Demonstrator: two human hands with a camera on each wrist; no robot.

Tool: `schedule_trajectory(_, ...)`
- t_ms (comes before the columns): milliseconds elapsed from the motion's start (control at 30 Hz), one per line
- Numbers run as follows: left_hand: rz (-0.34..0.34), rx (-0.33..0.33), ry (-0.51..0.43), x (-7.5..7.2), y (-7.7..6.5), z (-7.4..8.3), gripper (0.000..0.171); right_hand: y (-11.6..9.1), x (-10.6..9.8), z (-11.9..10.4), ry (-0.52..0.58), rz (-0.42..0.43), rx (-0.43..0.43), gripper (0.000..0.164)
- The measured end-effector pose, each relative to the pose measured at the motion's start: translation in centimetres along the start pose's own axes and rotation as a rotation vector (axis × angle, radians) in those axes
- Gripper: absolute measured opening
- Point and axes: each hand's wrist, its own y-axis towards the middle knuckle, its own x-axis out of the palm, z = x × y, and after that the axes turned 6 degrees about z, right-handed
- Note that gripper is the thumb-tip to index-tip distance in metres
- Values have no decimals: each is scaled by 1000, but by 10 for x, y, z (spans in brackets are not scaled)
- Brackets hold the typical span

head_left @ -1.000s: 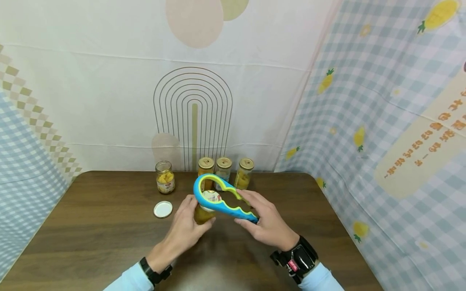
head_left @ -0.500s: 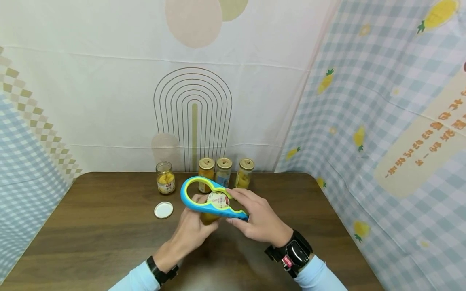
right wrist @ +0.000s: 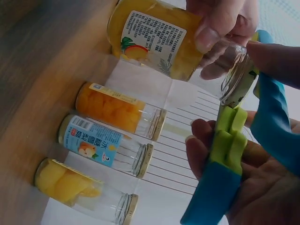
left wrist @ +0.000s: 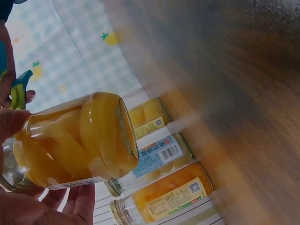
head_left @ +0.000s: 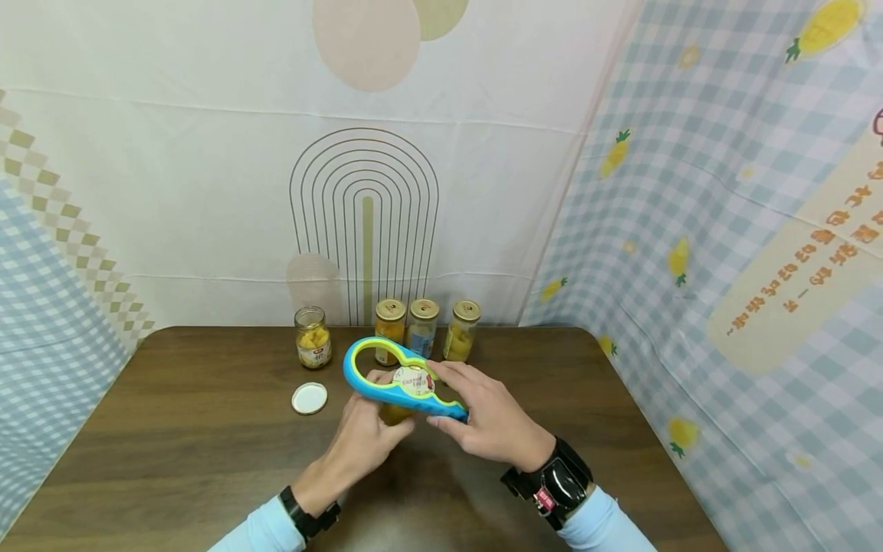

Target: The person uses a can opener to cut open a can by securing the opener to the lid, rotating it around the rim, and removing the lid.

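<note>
My left hand (head_left: 362, 429) grips a glass jar of yellow fruit pieces (left wrist: 77, 140), fingers and thumb wrapped round its upper part. In the left wrist view its base hangs above the tabletop. The lid (head_left: 414, 381) is pale and printed. A blue and lime-green jar opener (head_left: 386, 393) lies across the jar's top, its notched inner edges on both sides of the lid; the wide loop sticks out to the left. With thumb and fingers on its two arms, my right hand (head_left: 490, 418) holds the opener at the other end.
Three lidded fruit jars stand at the back: an orange one (right wrist: 110, 108), a blue-labelled one (right wrist: 96, 145) and a pale yellow one (right wrist: 70, 183). Further left is a lidless jar of yellow chunks (head_left: 313, 339), with a loose white lid (head_left: 309, 398) before it on the wooden table (head_left: 207, 445).
The opener has shifted left with my right hand, so the lid sits in its middle notches instead of the big loop. The jar has moved slightly right. The last half second shows hardly any movement.
</note>
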Motion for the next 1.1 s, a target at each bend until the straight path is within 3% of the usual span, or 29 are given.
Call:
schedule_trajectory(267,-9,23,-1,2,1,-2,65,-3,-2,-2,-46,-34,16,73)
schedule_trajectory(767,2,74,16,1,1,-4,64,-7,6,-1,-49,0,5,75)
schedule_trajectory(933,-36,87,-7,-3,3,-5,63,-8,5,1,-29,8,-24,75)
schedule_trajectory(1100,-127,173,-53,-11,10,-10,59,-8,-3,4,-4,-24,-40,75)
